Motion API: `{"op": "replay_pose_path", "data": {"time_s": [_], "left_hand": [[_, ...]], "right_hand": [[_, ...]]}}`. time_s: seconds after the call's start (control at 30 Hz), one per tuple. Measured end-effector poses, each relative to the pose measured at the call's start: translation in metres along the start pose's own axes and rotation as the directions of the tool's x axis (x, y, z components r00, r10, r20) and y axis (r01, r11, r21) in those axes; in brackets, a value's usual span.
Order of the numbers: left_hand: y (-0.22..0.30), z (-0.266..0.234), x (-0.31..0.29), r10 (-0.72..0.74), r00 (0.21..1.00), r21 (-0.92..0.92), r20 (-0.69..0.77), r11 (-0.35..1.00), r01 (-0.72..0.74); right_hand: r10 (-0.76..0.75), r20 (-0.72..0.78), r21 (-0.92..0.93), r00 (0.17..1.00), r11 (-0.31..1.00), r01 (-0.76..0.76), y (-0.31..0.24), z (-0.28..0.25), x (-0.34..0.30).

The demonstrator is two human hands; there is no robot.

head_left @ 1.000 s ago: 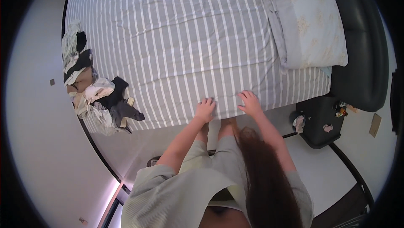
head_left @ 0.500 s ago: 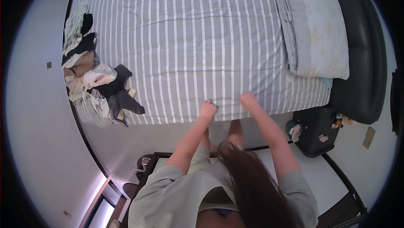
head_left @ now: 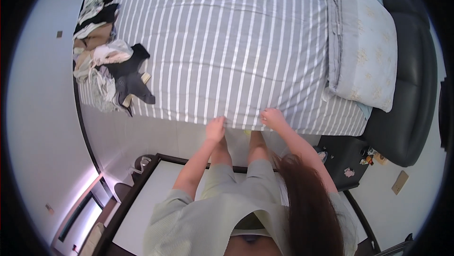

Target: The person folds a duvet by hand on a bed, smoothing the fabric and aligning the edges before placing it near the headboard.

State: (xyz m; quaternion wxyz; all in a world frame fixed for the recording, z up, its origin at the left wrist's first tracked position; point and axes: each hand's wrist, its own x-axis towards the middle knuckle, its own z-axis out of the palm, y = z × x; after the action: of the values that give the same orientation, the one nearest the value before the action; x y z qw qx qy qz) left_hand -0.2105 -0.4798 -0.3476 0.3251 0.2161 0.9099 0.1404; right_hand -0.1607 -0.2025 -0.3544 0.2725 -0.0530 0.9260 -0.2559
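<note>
A grey-and-white striped bed sheet (head_left: pixel 208 52) covers the bed, with small creases running across it. At the near edge of the bed, my left hand (head_left: pixel 216 129) is closed, its fingers on the sheet's border. A little further right, my right hand (head_left: pixel 273 118) is also closed at the sheet, just inside that border. Both hands seem to pinch the fabric, though the fingertips are partly hidden. My bare legs stand against the bedside between the two arms.
Crumpled clothes (head_left: pixel 113 57) lie along the bed's left end. On the right are a pale flowered pillow (head_left: pixel 369 43), folded grey fabric and a black padded headboard (head_left: pixel 411 71). A dark nightstand (head_left: pixel 338 154) with small items stands below it. Behind me is a dark-framed white surface (head_left: pixel 142 208).
My left hand has shifted left and slightly nearer, to the bed's edge. The right hand has moved slightly left and nearer. The whole view has turned and shifted.
</note>
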Motion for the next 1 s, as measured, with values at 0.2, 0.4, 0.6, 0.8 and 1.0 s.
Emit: {"op": "replay_pose_path", "data": {"time_s": [0.2, 0.4, 0.6, 0.8, 1.0], "left_hand": [[-0.044, -0.034, -0.011, 0.286, 0.870, 0.284, -0.401, 0.942, -0.178], [-0.091, -0.019, -0.001, 0.379, 0.885, 0.396, -0.271, 0.882, -0.256], [-0.114, -0.026, 0.000, 0.478, 0.868, 0.338, -0.130, 0.845, -0.415], [-0.110, -0.017, -0.004, 0.505, 0.863, 0.323, 0.004, 0.816, -0.479], [-0.106, -0.010, 0.000, 0.450, 0.872, 0.393, 0.194, 0.778, -0.490]], "right_hand": [[-0.185, -0.118, -0.032, 0.976, 0.983, 0.183, -0.087, 0.014, 0.021], [-0.175, -0.037, -0.214, 0.984, 0.963, 0.164, -0.106, 0.084, 0.059], [0.009, 0.029, -0.085, 1.000, 0.996, -0.006, -0.122, 0.089, 0.066], [-0.087, 0.190, -0.012, 0.978, 0.996, 0.090, -0.122, 0.079, 0.063], [-0.180, 0.254, -0.087, 0.950, 0.974, 0.208, -0.124, 0.085, 0.069]]}}
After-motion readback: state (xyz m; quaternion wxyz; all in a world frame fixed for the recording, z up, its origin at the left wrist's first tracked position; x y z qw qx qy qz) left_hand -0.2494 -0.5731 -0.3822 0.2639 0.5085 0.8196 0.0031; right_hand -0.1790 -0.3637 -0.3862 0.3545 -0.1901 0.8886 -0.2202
